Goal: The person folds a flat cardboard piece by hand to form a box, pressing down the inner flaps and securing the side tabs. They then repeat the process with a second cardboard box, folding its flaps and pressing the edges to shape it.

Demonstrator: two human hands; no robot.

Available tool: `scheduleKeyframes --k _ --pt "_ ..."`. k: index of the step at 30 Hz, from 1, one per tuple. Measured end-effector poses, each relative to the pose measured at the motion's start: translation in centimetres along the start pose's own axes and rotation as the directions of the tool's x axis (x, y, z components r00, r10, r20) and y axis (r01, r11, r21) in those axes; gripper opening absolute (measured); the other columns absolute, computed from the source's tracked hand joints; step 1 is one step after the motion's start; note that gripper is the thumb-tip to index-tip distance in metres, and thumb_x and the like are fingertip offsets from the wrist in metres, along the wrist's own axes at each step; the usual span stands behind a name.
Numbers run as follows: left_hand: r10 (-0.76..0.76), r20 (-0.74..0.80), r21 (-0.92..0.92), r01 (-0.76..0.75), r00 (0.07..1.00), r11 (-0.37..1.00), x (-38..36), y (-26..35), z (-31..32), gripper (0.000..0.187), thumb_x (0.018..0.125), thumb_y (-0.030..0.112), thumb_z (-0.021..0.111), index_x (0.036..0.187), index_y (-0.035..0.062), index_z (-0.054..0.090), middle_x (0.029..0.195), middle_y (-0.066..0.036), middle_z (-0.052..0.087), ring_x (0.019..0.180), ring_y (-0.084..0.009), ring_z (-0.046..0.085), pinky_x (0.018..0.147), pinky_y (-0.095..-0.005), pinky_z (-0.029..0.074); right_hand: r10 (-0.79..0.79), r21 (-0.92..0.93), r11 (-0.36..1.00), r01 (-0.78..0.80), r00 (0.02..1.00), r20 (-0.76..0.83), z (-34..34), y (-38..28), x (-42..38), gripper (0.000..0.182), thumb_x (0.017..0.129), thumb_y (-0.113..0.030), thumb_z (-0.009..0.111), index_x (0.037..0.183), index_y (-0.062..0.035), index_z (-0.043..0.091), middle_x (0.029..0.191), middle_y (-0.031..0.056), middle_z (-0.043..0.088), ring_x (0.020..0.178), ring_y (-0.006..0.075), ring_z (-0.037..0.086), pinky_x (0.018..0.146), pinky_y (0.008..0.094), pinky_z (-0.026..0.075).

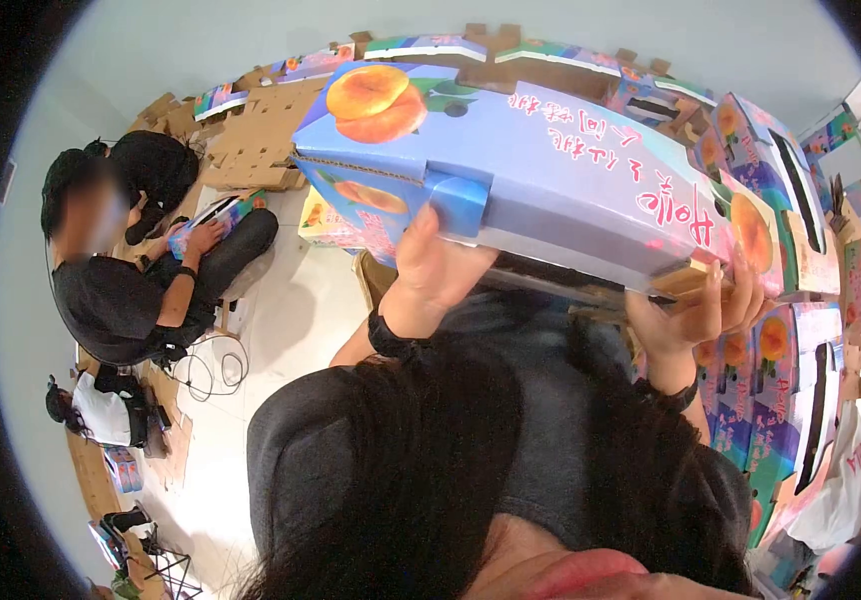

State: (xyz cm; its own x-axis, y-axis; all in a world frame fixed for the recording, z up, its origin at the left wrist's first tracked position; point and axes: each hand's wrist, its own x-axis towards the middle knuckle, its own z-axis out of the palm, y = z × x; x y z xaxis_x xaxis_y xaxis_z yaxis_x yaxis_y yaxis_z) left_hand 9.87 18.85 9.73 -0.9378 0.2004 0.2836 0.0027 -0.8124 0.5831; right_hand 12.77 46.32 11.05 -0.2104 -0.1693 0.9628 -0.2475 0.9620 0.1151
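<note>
A long blue and lilac fruit carton [551, 170] with printed peaches and red lettering is held up in front of my chest, tilted down to the right. My left hand [436, 265] grips its left end, the thumb against a blue corner flap [459, 203] and the other fingers mostly hidden behind the box. My right hand [696, 315] holds the lower right end, with fingers bent up around a brown cardboard edge [688, 280]. A dark gap shows along the carton's near underside. Its far side is hidden.
On the right stand stacked peach cartons [786, 370] and a white bag [851, 475]. Brown cardboard [256, 135] lies behind, with more cartons along the wall. At left, a seated person [116, 290] handles another carton [219, 222]. Cables [216, 370] lie on the floor.
</note>
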Motion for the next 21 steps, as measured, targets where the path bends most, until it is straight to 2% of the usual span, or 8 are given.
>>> scheduleKeyframes --k 1,4,9,12,13,21 --pt "-0.007 0.012 0.021 0.007 1.0 1.0 -0.1 0.0 0.1 0.093 0.08 0.061 0.077 0.153 0.019 0.038 0.155 -0.005 0.043 0.144 -0.0313 0.038 0.119 -0.0545 0.029 0.003 -0.003 1.0 -0.003 1.0 -0.008 0.1 -0.1 0.1 0.084 0.07 -0.05 0.085 0.134 -0.0186 0.043 0.139 0.0123 0.048 0.136 0.0355 0.039 0.12 0.058 0.01" --pt "-0.026 0.042 0.067 0.024 0.999 0.997 -0.3 0.2 0.3 0.093 0.08 0.061 0.077 0.154 0.0191 0.038 0.156 -0.005 0.042 0.145 -0.0307 0.038 0.119 -0.0542 0.029 0.01 0.008 1.0 -0.009 0.994 -0.104 0.4 -0.4 1.0 0.085 0.061 -0.039 0.091 0.13 -0.0151 0.048 0.132 0.011 0.054 0.126 0.0323 0.051 0.112 0.0558 0.028" --pt "0.019 0.102 -0.016 -0.017 0.995 1.0 -0.2 -0.2 -0.4 0.081 0.089 0.051 0.072 0.152 0.0125 0.037 0.151 -0.006 0.046 0.142 -0.0286 0.041 0.119 -0.0526 0.029 -0.022 0.041 0.999 0.027 0.994 -0.106 0.7 0.3 0.8 0.086 0.061 -0.041 0.091 0.131 -0.0158 0.048 0.133 0.01 0.053 0.127 0.0325 0.049 0.113 0.0562 0.025" --pt "0.051 0.09 0.018 -0.053 0.995 0.998 0.1 -0.4 -0.4 0.079 0.092 0.052 0.069 0.152 0.011 0.037 0.15 -0.006 0.047 0.142 -0.0277 0.041 0.12 -0.0519 0.029 -0.01 -0.005 1.0 0.01 0.999 -0.045 0.6 0.2 0.7 0.084 0.066 -0.046 0.088 0.132 -0.0185 0.044 0.136 0.0111 0.051 0.132 0.0347 0.043 0.117 0.0573 0.018" --pt "0.056 0.067 0.032 -0.059 0.996 0.998 0.2 -0.4 -0.4 0.08 0.092 0.053 0.069 0.152 0.011 0.036 0.15 -0.006 0.047 0.142 -0.0275 0.041 0.119 -0.0518 0.029 -0.003 -0.027 1.0 0.002 1.0 -0.015 0.5 0.1 0.6 0.083 0.069 -0.048 0.087 0.133 -0.0199 0.042 0.138 0.0117 0.05 0.134 0.0358 0.041 0.119 0.0579 0.014" --pt "0.078 -0.016 0.15 -0.075 0.997 0.986 1.3 0.0 0.5 0.089 0.087 0.06 0.071 0.152 0.0116 0.035 0.15 -0.005 0.046 0.141 -0.0265 0.042 0.119 -0.0507 0.031 0.01 -0.003 1.0 -0.01 0.997 -0.08 1.3 -0.1 0.5 0.081 0.068 -0.05 0.086 0.133 -0.0189 0.05 0.139 0.0126 0.052 0.134 0.037 0.043 0.119 0.0579 0.014"
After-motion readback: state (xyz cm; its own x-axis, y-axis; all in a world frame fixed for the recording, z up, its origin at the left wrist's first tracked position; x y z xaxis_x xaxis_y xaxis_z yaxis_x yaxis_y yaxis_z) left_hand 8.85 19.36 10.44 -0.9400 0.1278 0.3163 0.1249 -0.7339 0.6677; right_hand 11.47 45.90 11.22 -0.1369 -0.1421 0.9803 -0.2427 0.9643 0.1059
